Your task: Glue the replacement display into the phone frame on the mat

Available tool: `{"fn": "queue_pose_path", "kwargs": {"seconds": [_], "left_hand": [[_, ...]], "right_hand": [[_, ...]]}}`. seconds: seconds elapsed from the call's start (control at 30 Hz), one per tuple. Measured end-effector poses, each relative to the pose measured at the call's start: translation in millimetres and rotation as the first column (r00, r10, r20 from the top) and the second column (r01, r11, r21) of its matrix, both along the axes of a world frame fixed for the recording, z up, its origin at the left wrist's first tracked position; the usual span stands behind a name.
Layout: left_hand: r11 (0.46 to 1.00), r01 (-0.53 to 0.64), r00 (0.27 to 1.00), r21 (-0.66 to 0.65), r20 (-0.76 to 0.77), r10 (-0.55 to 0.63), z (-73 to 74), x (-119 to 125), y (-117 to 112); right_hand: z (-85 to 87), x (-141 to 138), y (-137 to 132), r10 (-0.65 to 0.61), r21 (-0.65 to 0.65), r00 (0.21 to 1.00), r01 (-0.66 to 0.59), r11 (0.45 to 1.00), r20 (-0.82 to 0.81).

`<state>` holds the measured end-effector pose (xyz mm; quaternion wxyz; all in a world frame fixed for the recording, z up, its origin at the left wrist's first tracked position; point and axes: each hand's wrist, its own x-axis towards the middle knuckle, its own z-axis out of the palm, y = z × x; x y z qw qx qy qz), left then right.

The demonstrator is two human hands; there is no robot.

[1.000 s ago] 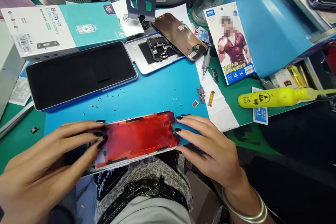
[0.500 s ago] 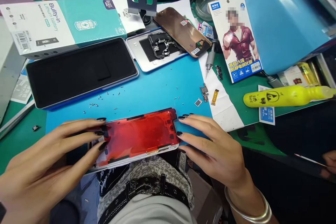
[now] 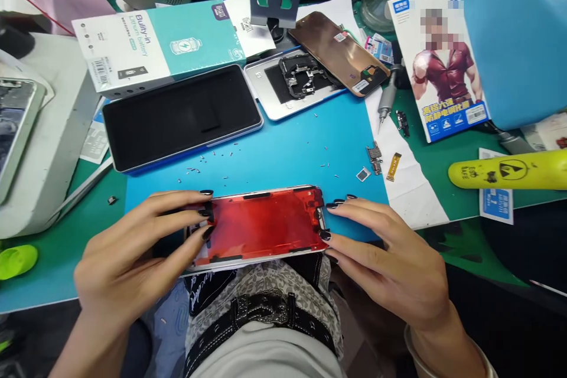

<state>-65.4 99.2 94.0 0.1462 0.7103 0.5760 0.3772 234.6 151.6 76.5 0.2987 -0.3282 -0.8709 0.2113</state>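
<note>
A phone frame with a red inner face [image 3: 261,227] lies across the near edge of the blue mat [image 3: 283,153], partly over my lap. My left hand [image 3: 133,254] holds its left end, fingertips pressed on the red surface. My right hand [image 3: 390,260] holds its right end, fingers curled against the edge. Both hands have dark nails.
Behind lie a black tray [image 3: 181,115], a teal battery box [image 3: 155,47], a silver plate with black parts [image 3: 292,85], a copper-coloured panel [image 3: 341,53], a screwdriver [image 3: 384,103], small loose screws, a yellow bottle [image 3: 509,171], a printed card [image 3: 447,65] and a grey machine [image 3: 39,147] at left.
The view has swung left, so everything sits further right in the picture. Both hands stay on the ends of the red frame, holding it as before.
</note>
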Motion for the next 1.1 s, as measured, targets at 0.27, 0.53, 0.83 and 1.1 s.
{"fn": "queue_pose_path", "kwargs": {"seconds": [0.27, 0.53, 0.83, 1.1], "left_hand": [[1.000, 0.001, 1.000, -0.031, 0.018, -0.001, -1.8, 0.2, 1.9], [1.000, -0.022, 0.999, -0.017, 0.031, 0.022, -3.3, 0.5, 1.1], [0.997, -0.029, 0.998, -0.074, -0.065, 0.024, 10.9, -31.8, -10.0], [0.956, 0.065, 0.980, -0.287, -0.161, -0.115, 6.0, -20.9, -14.7]], "right_hand": [[-1.9, 1.1, -0.1, 0.008, -0.014, 1.000, -0.007, 1.000, 0.028], [-1.4, 1.1, -0.2, 0.020, -0.003, 0.999, -0.020, 1.000, 0.032], [5.7, -5.2, 7.3, 0.002, -0.002, 1.000, -0.002, 1.000, 0.021], [16.0, -14.9, 25.4, 0.063, -0.060, 0.956, -0.048, 0.997, 0.285]]}}
